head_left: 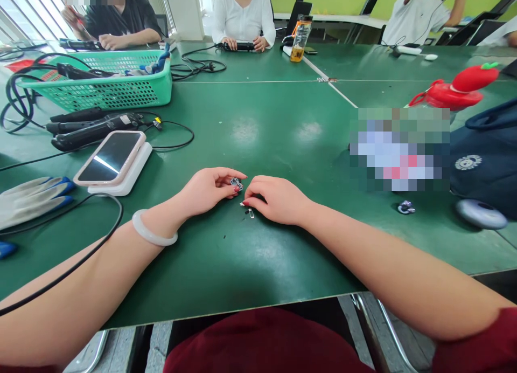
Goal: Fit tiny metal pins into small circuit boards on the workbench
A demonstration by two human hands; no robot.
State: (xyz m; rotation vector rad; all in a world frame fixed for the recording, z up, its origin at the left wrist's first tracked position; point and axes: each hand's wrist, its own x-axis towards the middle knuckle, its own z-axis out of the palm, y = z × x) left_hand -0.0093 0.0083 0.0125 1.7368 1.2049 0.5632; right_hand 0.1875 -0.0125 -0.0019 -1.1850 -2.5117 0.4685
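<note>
My left hand (207, 190) rests on the green table with a small grey metallic piece (236, 184) between thumb and fingers; its exact kind is too small to tell. A white bangle circles that wrist. Close by on the right, my right hand (278, 199) has thumb and fingertips pinched together at the tabletop. At its thumb tip shows a tiny pale bit (242, 204). Just below the fingertips lies a small white-edged part (251, 213) with a dark fleck beside it. Another dark speck (224, 236) lies nearer to me.
On the left are a green basket (121, 90), black corded tools (97, 128), a phone (111, 156) on a white box and gloves (34, 200). At right lie a small shiny object (406, 207), a rounded grey object (481, 214) and a dark bag (484, 136). People sit opposite.
</note>
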